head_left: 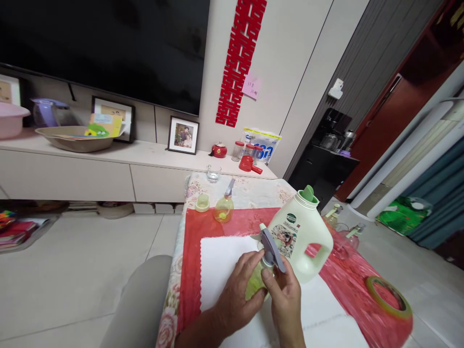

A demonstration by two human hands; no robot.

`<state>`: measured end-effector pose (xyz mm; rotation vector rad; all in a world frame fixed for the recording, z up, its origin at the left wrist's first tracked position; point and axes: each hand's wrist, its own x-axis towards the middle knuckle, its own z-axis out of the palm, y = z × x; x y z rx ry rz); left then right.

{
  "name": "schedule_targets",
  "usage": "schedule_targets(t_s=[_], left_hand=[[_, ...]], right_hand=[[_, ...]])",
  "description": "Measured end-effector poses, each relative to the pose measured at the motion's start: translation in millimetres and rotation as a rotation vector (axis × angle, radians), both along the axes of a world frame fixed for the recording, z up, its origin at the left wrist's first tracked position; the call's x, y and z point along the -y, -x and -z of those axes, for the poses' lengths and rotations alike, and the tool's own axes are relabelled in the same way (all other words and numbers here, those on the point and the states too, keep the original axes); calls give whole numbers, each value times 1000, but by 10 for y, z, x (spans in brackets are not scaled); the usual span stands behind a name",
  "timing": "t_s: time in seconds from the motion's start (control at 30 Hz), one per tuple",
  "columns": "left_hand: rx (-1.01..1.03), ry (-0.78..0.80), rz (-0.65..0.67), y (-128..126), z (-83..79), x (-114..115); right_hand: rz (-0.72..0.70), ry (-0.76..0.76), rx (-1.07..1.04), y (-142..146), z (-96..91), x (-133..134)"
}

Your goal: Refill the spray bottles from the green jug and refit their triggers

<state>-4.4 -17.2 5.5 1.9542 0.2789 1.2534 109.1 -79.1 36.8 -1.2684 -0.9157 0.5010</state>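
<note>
A small spray bottle (255, 281) with a yellow-green see-through body and a grey spray head stands or is held upright just above a white mat (217, 270). My left hand (237, 290) is wrapped round its body. The fingers of my right hand (287, 292) close on the collar below the spray head. Right behind it is a large pale green jug (308, 237) with a green spout and no cap on it. Another yellowish spray bottle (224, 209) with a grey head stands farther back, beside a pale green cap (202, 203).
A red plastic sheet (192, 270) lies under the mat on a flowered tablecloth (194, 188). A roll of tape (389, 297) and more pump bottles (353, 237) are on the right. A glass cup (213, 173) stands at the back edge, before a white cabinet (155, 181).
</note>
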Motion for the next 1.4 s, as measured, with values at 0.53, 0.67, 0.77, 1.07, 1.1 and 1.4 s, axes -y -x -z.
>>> schedule_targets(t_s=[0.53, 0.67, 0.77, 1.07, 1.1, 1.4], left_hand=[[8, 13, 24, 8, -32, 5], [5, 3, 15, 8, -36, 8], [5, 12, 8, 10, -41, 9], [1, 29, 15, 0, -39, 6], [0, 30, 16, 2, -44, 6], [3, 34, -10, 0, -31, 11]], right_hand=[[-48, 21, -11, -46, 74, 7], [-127, 10, -48, -98, 106, 25], [-58, 12, -49, -81, 91, 0], [-73, -4, -63, -35, 59, -13], [-102, -10, -81, -45, 59, -8], [-78, -19, -110, -85, 80, -37]])
